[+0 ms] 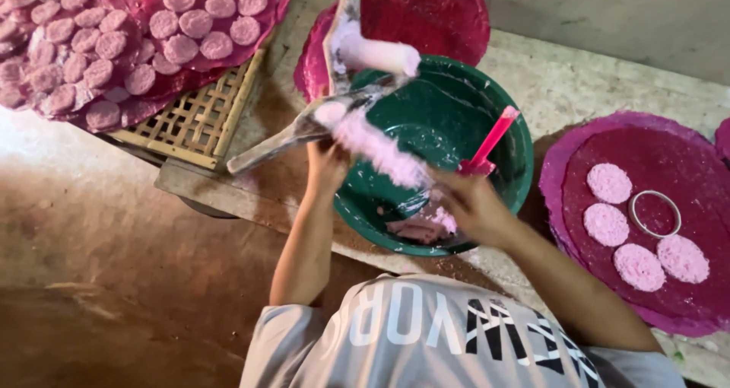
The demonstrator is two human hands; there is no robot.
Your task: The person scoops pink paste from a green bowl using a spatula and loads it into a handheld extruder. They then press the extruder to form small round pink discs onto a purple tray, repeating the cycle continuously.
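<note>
My left hand (327, 163) grips a long grey metal tool (285, 138) smeared with pink-white dough (380, 152), held over the left rim of a green basin (506, 110). My right hand (473, 203) holds a pink plastic scraper (490, 141) over the basin's right side, its tip against the dough strand. More pink dough (418, 227) lies at the bottom of the basin, near its front wall. A second dough-coated arm of the tool (372, 53) sticks up behind the basin.
A magenta round mat (578, 156) at the right carries several flat pink discs (608, 182) and a metal ring (655, 213). A woven bamboo tray (201, 114) at the upper left holds a mat with many pink discs (114, 42). Another magenta mat (441, 19) lies behind the basin.
</note>
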